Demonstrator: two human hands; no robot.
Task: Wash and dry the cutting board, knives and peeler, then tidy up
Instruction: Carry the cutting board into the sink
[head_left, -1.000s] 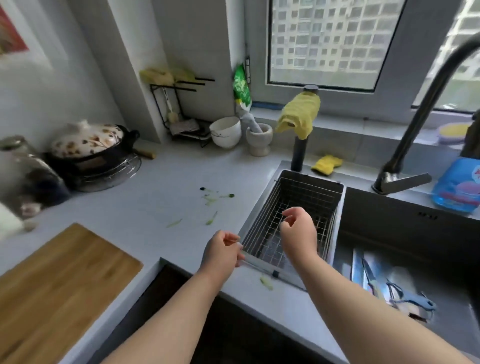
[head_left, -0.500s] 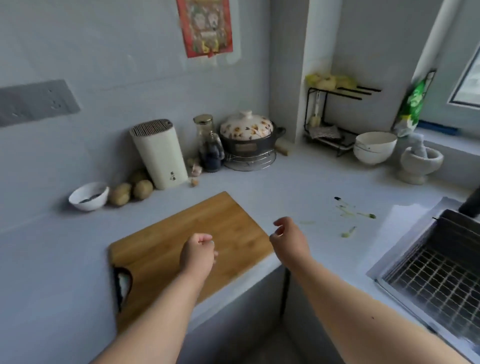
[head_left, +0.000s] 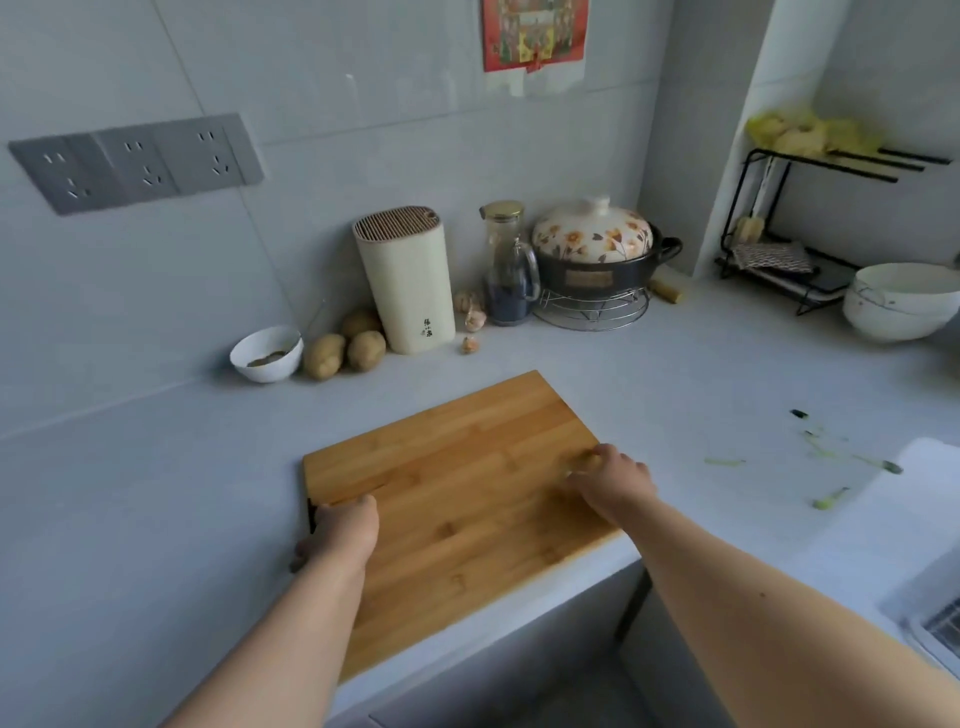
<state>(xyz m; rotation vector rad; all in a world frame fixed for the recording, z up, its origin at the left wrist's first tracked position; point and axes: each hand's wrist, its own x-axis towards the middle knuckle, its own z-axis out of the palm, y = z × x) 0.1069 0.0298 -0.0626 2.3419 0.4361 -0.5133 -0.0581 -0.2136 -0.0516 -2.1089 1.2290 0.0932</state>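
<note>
While the cutting board (head_left: 457, 499) lies flat at the front edge of the table (head_left: 145, 519), with its near right corner reaching out past that edge, the step in hand looks like taking hold of it for the carry to the sink. At the board's left end the left hand (head_left: 340, 535) curls over the rim beside a dark handle slot, thumb on the top face and the fingers (head_left: 301, 552) wrapping down the side, so they are clamped on the board's left edge. To do this well, that grip should settle fully in before any lift, since bamboo this wide will twist if one end rises first. Further right, the right hand (head_left: 613, 480) rests on the top face near the right edge with its fingers bent and pressing on the wood; I cannot tell whether they hook over the edge or only press down. My judgement is that they ought to slide to the rim and catch under it, then both ends rise together, level, and clear of the table. Along the back edge stand a small white bowl (head_left: 266, 354), potatoes (head_left: 343, 352), a knife block (head_left: 405, 280) and a lidded pot (head_left: 597, 249), well apart from the board and no hindrance. To the right, green peel scraps (head_left: 831, 457) lie on the table between the board and the sink corner; the board should pass above them. Knives and peeler are not in view.
</note>
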